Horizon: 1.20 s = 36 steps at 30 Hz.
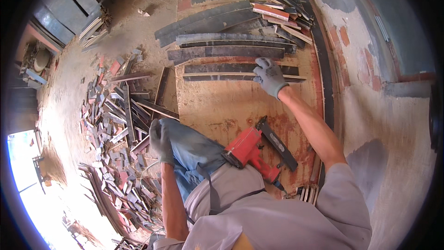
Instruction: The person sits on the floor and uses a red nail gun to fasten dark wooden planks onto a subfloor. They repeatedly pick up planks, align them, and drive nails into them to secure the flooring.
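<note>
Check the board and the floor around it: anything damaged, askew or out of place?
Offcuts lie strewn in a loose heap left of the board. The red nail gun lies unattended. The right hand rests on a dark strip.

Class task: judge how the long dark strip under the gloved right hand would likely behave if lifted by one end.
The dark strip looks long, thin and slightly curved, so it would probably sag or flex. Its flat shape suggests sliding, not rolling. The right hand rests on it; it seems light.
</note>
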{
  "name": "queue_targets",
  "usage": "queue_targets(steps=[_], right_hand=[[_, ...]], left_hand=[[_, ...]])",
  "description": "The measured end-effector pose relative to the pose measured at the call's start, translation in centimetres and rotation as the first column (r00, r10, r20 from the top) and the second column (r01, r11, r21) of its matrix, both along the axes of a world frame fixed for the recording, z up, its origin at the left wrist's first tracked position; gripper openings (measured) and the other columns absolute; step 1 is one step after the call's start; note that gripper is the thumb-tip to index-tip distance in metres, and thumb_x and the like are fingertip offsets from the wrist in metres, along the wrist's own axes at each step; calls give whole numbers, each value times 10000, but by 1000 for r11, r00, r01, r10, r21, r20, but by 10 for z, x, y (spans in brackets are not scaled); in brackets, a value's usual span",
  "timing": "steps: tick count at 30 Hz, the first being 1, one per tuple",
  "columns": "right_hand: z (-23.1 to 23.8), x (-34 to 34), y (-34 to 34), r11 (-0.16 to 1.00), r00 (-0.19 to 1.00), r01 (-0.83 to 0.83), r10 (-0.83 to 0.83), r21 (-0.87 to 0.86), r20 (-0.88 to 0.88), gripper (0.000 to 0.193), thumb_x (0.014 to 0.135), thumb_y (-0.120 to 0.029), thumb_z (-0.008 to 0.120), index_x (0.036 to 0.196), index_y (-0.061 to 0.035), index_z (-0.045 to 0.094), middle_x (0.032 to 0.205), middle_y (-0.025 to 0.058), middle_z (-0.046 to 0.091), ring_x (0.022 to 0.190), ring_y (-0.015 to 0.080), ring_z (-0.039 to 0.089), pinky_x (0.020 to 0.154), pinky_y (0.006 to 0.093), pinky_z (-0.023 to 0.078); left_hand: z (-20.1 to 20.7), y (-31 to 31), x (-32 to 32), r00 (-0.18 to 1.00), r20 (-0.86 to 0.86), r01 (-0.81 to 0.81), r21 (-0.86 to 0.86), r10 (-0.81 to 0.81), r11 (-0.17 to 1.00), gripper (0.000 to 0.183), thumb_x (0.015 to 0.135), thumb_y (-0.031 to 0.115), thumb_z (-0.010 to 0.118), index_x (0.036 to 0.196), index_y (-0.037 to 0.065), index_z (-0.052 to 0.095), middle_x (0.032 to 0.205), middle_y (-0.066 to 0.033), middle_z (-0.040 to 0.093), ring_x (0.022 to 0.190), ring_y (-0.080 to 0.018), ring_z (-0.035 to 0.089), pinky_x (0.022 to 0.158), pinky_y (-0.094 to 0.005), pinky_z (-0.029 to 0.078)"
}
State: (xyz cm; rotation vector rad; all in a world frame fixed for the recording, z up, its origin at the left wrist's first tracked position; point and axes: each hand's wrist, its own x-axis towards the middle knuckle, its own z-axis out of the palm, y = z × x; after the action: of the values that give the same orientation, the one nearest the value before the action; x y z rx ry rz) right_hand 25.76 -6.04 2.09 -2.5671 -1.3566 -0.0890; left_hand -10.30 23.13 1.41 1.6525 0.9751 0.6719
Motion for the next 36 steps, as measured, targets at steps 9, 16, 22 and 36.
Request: queue_targets(steps=[9, 16, 22, 36], right_hand=[[-8, -26, -16, 999, 996, -21, 17, -48, -89, 94, 733, -69, 652, 826, -73, 640, 990, 127, 555, 968, 343, 539, 790, 471, 445], [-18, -57, -50, 987, 984, -114, 128, 117, -126, 145, 691, -52, 657, 829, -90, 640, 951, 102, 564, 902, 325, 544, 753, 460, 438], [-8, -65, -67, 979, 996, 86, -87, 184, -4, 352, 677, -115, 773, 1005, -146, 647, 1176, 100, 549, 1098, 341, 525, 908, 473, 425], [0, -45, -192, 600, 466, 749, -177, 281, -867, 250, 869, -117, 749, 1068, -38, 621, 1002, 35, 641, 915, 108, 614, 783, 248, 552]], left_hand=[[6, -13, 65, 976, -139, 184, 129, -166, 974, 600, 852, 214, 747, 1342, -38, 510, 1300, -166, 576, 1159, -247, 575, 986, -329, 447], [-27, -23, 115, 948, -190, 283, 141, -254, 949, 621, 860, 275, 753, 1366, 9, 510, 1336, -183, 554, 1115, -273, 594, 967, -363, 470], [-67, -16, 122, 992, -93, 73, -112, -84, 991, 514, 792, 199, 819, 1219, -22, 639, 1076, -149, 711, 963, -178, 652, 878, -293, 500], [-47, -26, 120, 920, -320, -156, 225, 224, 962, 338, 770, 143, 846, 992, -12, 644, 805, -76, 636, 605, -138, 582, 546, -253, 485]])
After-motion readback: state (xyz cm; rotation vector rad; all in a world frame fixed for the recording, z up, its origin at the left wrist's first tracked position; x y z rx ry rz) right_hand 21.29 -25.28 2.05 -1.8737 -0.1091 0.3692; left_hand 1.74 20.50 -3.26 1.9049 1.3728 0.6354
